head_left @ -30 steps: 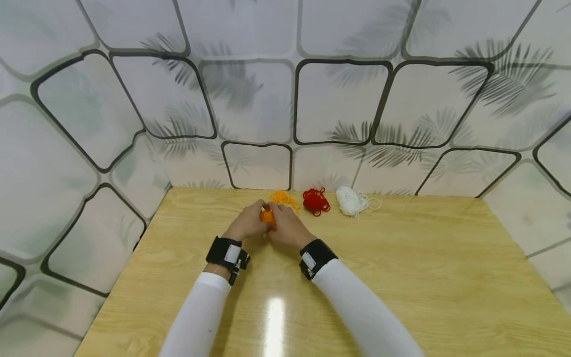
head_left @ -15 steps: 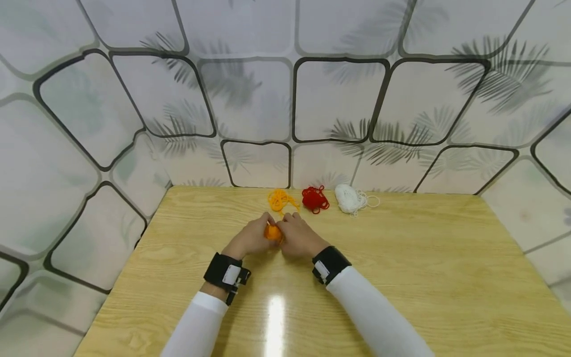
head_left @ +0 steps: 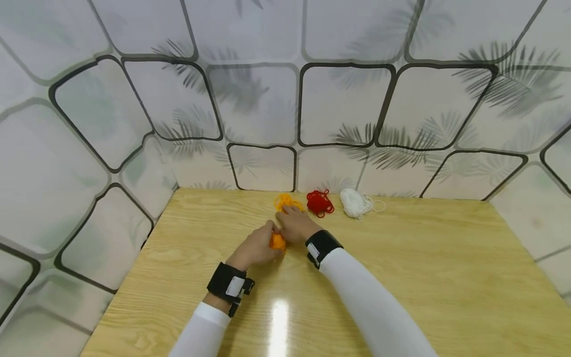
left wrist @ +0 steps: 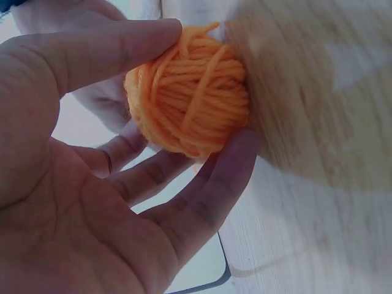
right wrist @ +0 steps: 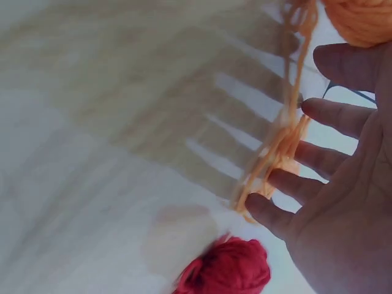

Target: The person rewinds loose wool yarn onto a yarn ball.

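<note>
An orange yarn ball is held between the thumb and fingertips of my left hand, just above or on the table; the gap cannot be judged. From the head view only part of that ball shows beside the thumb. My right hand lies beyond it with fingers spread and straight, reaching over the loose orange yarn. In the right wrist view, strands of this loose yarn pass by the fingertips, which touch or nearly touch them; no grip shows.
A red yarn ball sits right of the loose orange yarn, near the table's back edge. Farther right lies a white yarn ball with a loose end trailing. Behind the wooden table rises a patterned wall covering.
Both hands have come nearer the body with the orange ball. My right hand has let go of it and spread its fingers toward the loose yarn, while the left keeps hold.
</note>
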Motion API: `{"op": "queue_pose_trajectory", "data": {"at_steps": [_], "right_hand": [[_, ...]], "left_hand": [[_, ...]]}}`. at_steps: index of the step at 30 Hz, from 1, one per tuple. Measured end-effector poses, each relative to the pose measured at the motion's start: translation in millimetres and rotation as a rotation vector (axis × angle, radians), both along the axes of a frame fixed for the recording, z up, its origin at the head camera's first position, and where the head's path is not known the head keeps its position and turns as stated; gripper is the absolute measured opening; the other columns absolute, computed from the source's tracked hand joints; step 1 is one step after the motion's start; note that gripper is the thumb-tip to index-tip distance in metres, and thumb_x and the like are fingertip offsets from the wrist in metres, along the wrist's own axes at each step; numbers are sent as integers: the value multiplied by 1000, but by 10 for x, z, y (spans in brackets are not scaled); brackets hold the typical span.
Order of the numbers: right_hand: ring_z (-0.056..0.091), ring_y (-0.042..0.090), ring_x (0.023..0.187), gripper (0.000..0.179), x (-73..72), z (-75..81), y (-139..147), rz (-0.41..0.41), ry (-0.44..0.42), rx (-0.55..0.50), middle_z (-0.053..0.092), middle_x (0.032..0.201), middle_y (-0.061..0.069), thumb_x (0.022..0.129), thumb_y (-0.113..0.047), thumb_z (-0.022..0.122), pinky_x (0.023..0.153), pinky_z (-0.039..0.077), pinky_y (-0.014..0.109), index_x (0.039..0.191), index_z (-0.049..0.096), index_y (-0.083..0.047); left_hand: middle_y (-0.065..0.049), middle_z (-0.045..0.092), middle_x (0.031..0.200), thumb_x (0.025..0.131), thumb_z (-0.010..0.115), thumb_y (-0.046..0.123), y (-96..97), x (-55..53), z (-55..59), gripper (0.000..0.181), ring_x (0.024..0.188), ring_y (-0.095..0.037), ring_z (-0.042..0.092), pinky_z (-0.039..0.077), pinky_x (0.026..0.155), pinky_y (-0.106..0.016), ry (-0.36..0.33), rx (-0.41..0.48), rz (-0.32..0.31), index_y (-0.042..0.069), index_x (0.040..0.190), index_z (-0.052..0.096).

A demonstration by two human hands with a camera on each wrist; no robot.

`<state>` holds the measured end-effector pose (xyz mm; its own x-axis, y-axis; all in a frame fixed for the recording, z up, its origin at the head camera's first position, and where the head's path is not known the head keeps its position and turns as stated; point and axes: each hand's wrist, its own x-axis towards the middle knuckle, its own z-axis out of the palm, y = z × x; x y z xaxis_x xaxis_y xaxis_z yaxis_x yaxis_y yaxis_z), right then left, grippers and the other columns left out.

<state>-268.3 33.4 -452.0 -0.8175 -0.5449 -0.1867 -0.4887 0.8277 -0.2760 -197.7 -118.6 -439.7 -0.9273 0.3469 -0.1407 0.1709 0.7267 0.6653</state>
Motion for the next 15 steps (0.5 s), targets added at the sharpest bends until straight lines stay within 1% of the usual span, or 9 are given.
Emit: {"op": "queue_pose_trajectory", "data": {"at_steps": [3,5,7,11,15], "right_hand": [[39,39,141,41,123,-27,113,26,68,6,43,153,18,102,-22,59,112,35,58,138,57,-5],[44,40,136,38,236,-34,206,55,115,-4,47,149,19,100,-17,61,112,38,55,136,59,-3],[46,41,133,37,369,-54,303,84,158,-9,49,145,19,100,-15,60,111,39,52,134,59,-1],[51,40,126,35,634,-117,487,128,240,-33,55,139,20,101,-17,60,108,42,49,131,61,1],[55,36,116,32,871,-138,638,149,312,-47,59,129,17,101,-19,62,102,46,45,126,65,0]], "left_hand": [[-10,59,96,83,82,7,35,35,-16,48,84,-23,57,51,74,-38,42,10,-12,1,118,49],[-11,59,99,83,82,6,61,61,-25,51,87,-24,58,51,78,-40,70,15,-23,-1,121,49],[-14,60,102,83,81,5,91,95,-37,53,91,-26,57,51,81,-42,91,17,-35,-3,125,49],[-17,60,109,84,81,7,167,174,-53,54,96,-31,58,51,85,-46,117,6,-62,-4,127,51],[-18,59,110,85,81,8,268,242,-57,53,97,-33,58,51,87,-48,132,-12,-85,-2,128,52]]}}
